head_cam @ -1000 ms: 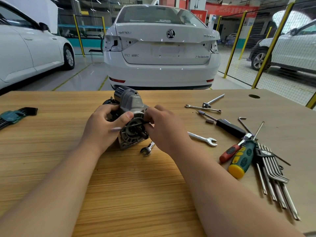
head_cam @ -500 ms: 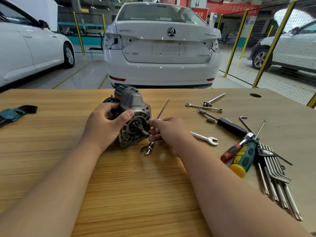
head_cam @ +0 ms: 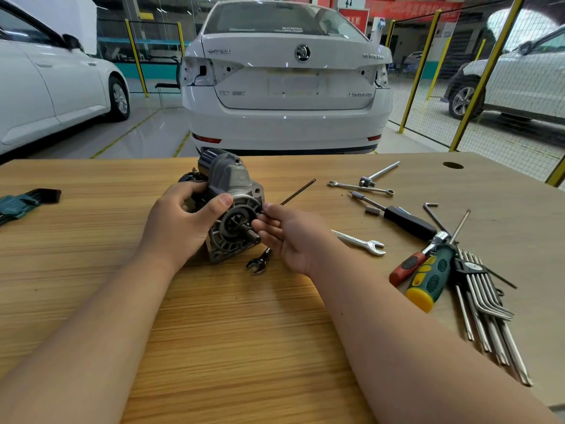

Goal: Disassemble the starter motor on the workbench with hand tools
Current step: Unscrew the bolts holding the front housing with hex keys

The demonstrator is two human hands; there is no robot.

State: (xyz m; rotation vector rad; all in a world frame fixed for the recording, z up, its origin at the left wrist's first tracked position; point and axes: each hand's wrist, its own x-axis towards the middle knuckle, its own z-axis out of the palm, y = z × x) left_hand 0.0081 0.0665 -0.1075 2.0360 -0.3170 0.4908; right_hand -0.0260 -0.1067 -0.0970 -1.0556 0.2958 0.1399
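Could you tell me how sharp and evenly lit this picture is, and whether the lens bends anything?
Head view: wide-angle lens splays the fence posts outward; soft even light, faint shadows on the workbench; glints on the white car; starter motor, left hand, right hand sharp.

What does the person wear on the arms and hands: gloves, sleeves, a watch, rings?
Nothing worn shows. The left hand and right hand have no gloves, and no ring or watch is visible. Both forearms are bare down to the picture's edge; no sleeve shows.
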